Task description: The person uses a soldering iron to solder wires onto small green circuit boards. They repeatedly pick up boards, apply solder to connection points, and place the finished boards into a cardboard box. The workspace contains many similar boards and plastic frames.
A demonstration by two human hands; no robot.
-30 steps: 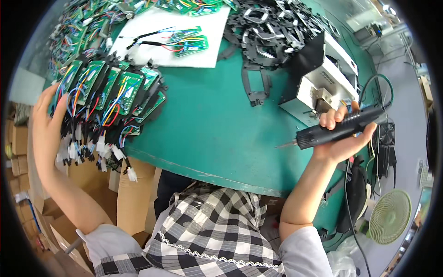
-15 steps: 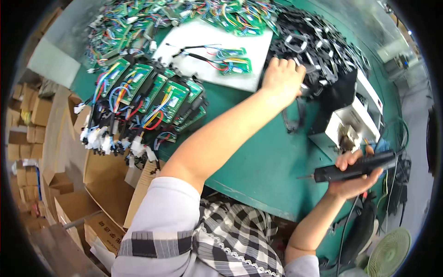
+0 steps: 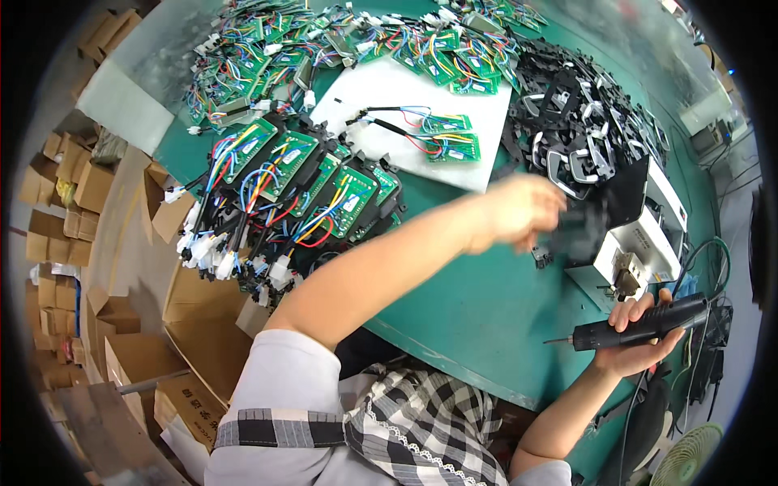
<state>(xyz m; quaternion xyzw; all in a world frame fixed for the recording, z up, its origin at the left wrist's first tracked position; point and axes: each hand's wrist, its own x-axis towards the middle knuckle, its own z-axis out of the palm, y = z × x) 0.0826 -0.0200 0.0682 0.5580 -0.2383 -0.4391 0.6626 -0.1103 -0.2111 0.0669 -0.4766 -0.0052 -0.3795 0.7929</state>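
Observation:
My left hand (image 3: 523, 212), blurred by motion, is closed on a black plastic frame (image 3: 582, 231), also smeared, over the green table. Just beyond lies a heap of black plastic frames (image 3: 579, 113), some with pale inserts. My right hand (image 3: 640, 340) grips a black electric screwdriver (image 3: 632, 326), its thin bit pointing left. A white and black box-shaped machine (image 3: 636, 235) with a metal fitting at its front stands between the frame and the screwdriver. Left of my left hand, two green circuit boards (image 3: 455, 147) with coloured wires rest on a white foam sheet (image 3: 389, 89).
Several black housings fitted with green boards (image 3: 348, 202) stand in rows at the left, white connectors hanging over the edge. Wired boards (image 3: 267, 65) are piled along the back. Cardboard boxes (image 3: 203, 316) sit at lower left, and a green fan (image 3: 689, 458) at lower right.
My left hand has drawn back from the heap toward me, carrying the black plastic frame to the right. The screwdriver in my right hand sits slightly lower and further right in view.

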